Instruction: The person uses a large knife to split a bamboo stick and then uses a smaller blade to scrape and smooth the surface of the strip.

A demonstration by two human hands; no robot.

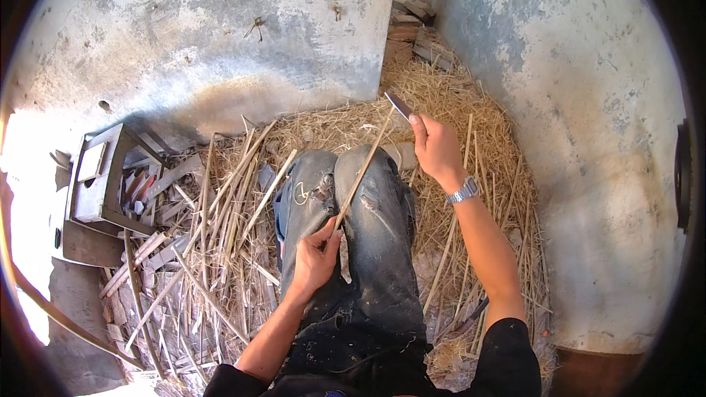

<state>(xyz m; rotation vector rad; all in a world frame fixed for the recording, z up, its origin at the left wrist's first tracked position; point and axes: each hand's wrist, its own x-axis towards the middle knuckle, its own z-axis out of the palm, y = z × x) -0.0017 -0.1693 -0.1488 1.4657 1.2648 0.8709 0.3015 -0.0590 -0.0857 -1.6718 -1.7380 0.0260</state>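
Observation:
My left hand (318, 257) is closed round the lower end of a thin split strip of bamboo or wood (364, 169), which slants up and away over my knees. In my right hand (436, 145), a knife (399, 106) is gripped by its handle, its blade pointing up and to the left. The strip's far tip comes close to the blade; whether they touch I cannot tell. My legs in dusty, worn jeans (379, 213) lie under the strip. A metal watch (462, 190) circles my right wrist.
Long strips (234, 184) lie heaped on my left, and more strips (471, 250) on my right. Curly shavings (441, 88) cover the floor ahead. A wooden box-like stool (103, 176) stands at the left. Weathered walls (588, 140) close in ahead and on the right.

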